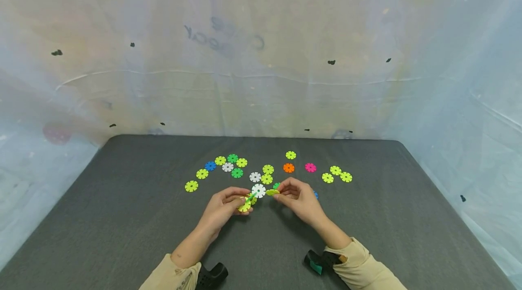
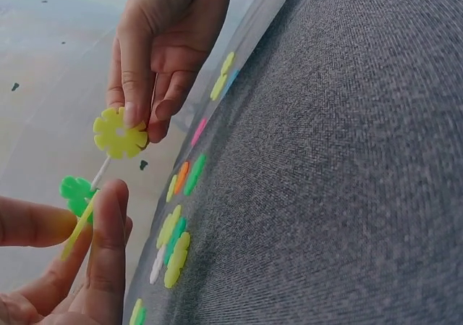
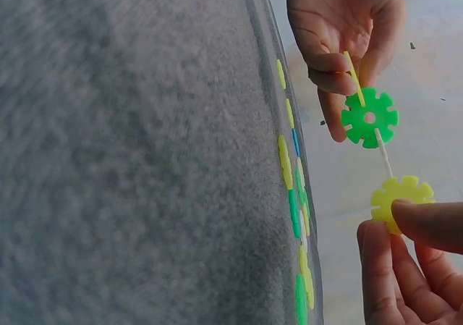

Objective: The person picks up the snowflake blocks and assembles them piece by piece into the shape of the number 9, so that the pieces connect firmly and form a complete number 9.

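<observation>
Several notched plastic discs are slotted together in a short chain between the two hands. My left hand [image 1: 220, 212] pinches the yellow disc at one end, seen edge-on in the right wrist view. Joined to it is a green disc [image 3: 353, 126], then a white disc [image 1: 258, 186], which the wrist views show as a thin edge. At the other end is a second yellow disc [image 2: 112, 131], pinched between thumb and fingers of my right hand [image 1: 301, 200]. That yellow disc meets the white one's rim; how deep the slots engage cannot be told.
Loose discs lie on the grey cloth-covered table [image 1: 134, 217] beyond the hands: yellow [image 1: 191, 186], blue [image 1: 210, 166], green [image 1: 237, 172], orange [image 1: 288, 167] and pink [image 1: 311, 167] among them. A pale plastic sheet [image 1: 261, 104] hangs behind the far edge.
</observation>
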A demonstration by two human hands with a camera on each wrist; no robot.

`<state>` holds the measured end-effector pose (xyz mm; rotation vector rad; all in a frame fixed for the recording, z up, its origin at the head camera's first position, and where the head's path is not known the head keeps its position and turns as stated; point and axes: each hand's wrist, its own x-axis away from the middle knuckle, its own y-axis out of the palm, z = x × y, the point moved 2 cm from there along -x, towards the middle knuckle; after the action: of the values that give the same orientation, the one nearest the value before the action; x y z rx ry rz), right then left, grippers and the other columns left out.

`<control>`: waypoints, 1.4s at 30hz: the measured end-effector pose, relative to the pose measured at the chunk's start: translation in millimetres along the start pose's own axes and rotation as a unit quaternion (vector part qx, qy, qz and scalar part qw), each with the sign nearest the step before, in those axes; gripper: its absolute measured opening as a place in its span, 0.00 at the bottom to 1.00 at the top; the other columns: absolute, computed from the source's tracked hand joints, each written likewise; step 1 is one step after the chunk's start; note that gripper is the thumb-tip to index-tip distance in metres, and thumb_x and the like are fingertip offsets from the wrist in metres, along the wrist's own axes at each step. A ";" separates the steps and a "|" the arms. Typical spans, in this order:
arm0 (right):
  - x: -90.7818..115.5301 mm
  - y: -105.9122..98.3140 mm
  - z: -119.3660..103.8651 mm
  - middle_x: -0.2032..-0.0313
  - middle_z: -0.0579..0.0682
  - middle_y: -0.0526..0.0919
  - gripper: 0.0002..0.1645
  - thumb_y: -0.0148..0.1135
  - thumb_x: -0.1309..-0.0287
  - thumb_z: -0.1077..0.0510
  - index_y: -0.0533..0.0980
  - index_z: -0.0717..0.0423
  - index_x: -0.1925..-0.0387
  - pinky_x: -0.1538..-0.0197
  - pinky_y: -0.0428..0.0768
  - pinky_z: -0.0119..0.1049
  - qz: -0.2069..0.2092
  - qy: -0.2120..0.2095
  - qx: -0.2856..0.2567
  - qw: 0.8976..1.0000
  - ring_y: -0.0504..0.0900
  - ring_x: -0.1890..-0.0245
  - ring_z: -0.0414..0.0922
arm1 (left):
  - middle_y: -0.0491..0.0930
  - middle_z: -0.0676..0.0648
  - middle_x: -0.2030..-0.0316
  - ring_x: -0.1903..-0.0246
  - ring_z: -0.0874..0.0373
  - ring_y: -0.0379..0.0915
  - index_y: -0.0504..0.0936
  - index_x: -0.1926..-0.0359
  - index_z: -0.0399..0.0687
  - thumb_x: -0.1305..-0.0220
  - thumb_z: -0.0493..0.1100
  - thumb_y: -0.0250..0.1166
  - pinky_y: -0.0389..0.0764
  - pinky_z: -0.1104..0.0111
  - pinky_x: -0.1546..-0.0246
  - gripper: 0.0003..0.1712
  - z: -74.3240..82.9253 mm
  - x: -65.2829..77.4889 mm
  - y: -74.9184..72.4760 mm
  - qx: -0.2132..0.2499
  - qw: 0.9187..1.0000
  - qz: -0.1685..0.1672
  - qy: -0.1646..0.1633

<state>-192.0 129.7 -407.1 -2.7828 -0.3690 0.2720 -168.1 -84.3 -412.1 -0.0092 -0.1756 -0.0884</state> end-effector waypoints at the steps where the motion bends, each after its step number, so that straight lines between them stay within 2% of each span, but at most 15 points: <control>1: -0.1 0.0 0.0 0.66 0.58 0.83 0.09 0.67 0.45 0.64 0.77 0.64 0.63 0.63 0.82 0.30 0.000 0.001 -0.002 1.000 0.83 0.66 0.43 | 0.82 0.40 0.57 0.68 0.53 0.84 0.79 0.48 0.34 0.36 0.33 0.60 0.84 0.61 0.62 0.15 0.2 0.0 0.3 0.001 1.000 -0.001 0.000; 5: -0.6 0.0 0.5 0.66 0.59 0.83 0.10 0.67 0.45 0.64 0.76 0.65 0.63 0.62 0.83 0.31 -0.003 0.002 -0.009 1.000 0.83 0.67 0.42 | 0.83 0.40 0.57 0.67 0.54 0.84 0.79 0.47 0.36 0.36 0.33 0.60 0.84 0.61 0.61 0.16 1.0 0.2 1.1 -0.002 1.000 0.002 0.000; 10: -1.0 0.3 0.2 0.66 0.59 0.83 0.10 0.67 0.45 0.64 0.77 0.65 0.62 0.63 0.82 0.31 -0.007 0.002 -0.011 1.000 0.83 0.68 0.40 | 0.83 0.43 0.54 0.60 0.58 0.79 0.81 0.48 0.41 0.36 0.35 0.59 0.80 0.66 0.62 0.15 1.2 1.0 1.7 -0.044 0.999 0.018 0.008; 15: -1.6 0.7 -0.8 0.66 0.60 0.83 0.10 0.67 0.44 0.64 0.77 0.65 0.62 0.63 0.83 0.33 -0.009 -0.006 -0.012 1.000 0.83 0.68 0.40 | 0.83 0.44 0.54 0.60 0.59 0.76 0.83 0.49 0.44 0.36 0.37 0.59 0.75 0.68 0.63 0.15 2.0 0.9 2.4 -0.071 0.997 0.022 0.010; 20: -1.7 1.3 -1.1 0.66 0.60 0.83 0.10 0.66 0.44 0.64 0.77 0.65 0.62 0.62 0.84 0.37 -0.013 -0.012 -0.012 1.000 0.83 0.68 0.40 | 0.82 0.46 0.51 0.58 0.59 0.75 0.83 0.49 0.45 0.35 0.45 0.61 0.75 0.67 0.61 0.16 3.3 1.7 3.8 -0.077 0.997 0.027 0.001; 23: -1.7 2.1 -1.3 0.66 0.60 0.83 0.10 0.66 0.44 0.64 0.77 0.65 0.62 0.63 0.84 0.39 -0.015 -0.012 -0.013 1.000 0.82 0.69 0.40 | 0.83 0.46 0.53 0.59 0.59 0.77 0.83 0.48 0.46 0.38 0.50 0.65 0.78 0.66 0.61 0.20 3.6 1.4 5.5 -0.073 0.997 0.019 0.004; 26: -1.7 3.0 -2.0 0.67 0.60 0.83 0.09 0.66 0.44 0.64 0.77 0.65 0.62 0.63 0.84 0.41 -0.015 -0.011 -0.011 1.000 0.82 0.70 0.40 | 0.84 0.45 0.56 0.67 0.60 0.78 0.82 0.47 0.46 0.42 0.49 0.70 0.79 0.66 0.67 0.23 3.2 0.9 7.3 -0.072 0.997 0.012 0.020; 30: -1.2 3.5 -3.1 0.67 0.60 0.83 0.10 0.66 0.44 0.64 0.77 0.65 0.62 0.63 0.84 0.41 -0.018 -0.013 -0.010 1.000 0.82 0.70 0.41 | 0.83 0.43 0.57 0.78 0.62 0.71 0.82 0.48 0.45 0.45 0.42 0.72 0.75 0.69 0.77 0.22 2.2 0.3 9.4 -0.091 0.994 0.016 0.051; 33: -1.0 3.7 -3.1 0.67 0.60 0.83 0.10 0.66 0.44 0.64 0.77 0.65 0.62 0.64 0.84 0.41 -0.022 -0.019 -0.012 1.000 0.83 0.69 0.47 | 0.82 0.42 0.58 0.82 0.63 0.66 0.82 0.48 0.45 0.45 0.40 0.72 0.72 0.71 0.81 0.22 2.4 -0.3 10.5 -0.110 0.991 0.021 0.067; 37: -0.4 3.7 -2.5 0.66 0.61 0.83 0.10 0.66 0.43 0.63 0.77 0.65 0.62 0.64 0.84 0.42 -0.026 -0.023 -0.017 0.999 0.83 0.68 0.56 | 0.82 0.44 0.60 0.77 0.64 0.71 0.83 0.48 0.47 0.45 0.40 0.72 0.74 0.71 0.81 0.21 2.7 -1.1 11.4 -0.137 0.986 0.027 0.089; 42: 0.9 3.5 -2.7 0.66 0.62 0.83 0.09 0.66 0.43 0.64 0.77 0.65 0.62 0.64 0.84 0.40 -0.028 -0.030 -0.014 0.999 0.83 0.68 0.55 | 0.82 0.44 0.62 0.76 0.60 0.75 0.83 0.49 0.48 0.45 0.40 0.72 0.77 0.70 0.81 0.21 1.2 -1.5 12.4 -0.156 0.981 0.021 0.111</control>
<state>-189.7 126.0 -405.9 -2.7918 -0.4673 0.3417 -168.7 -71.8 -411.2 -0.3152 0.0633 -0.0726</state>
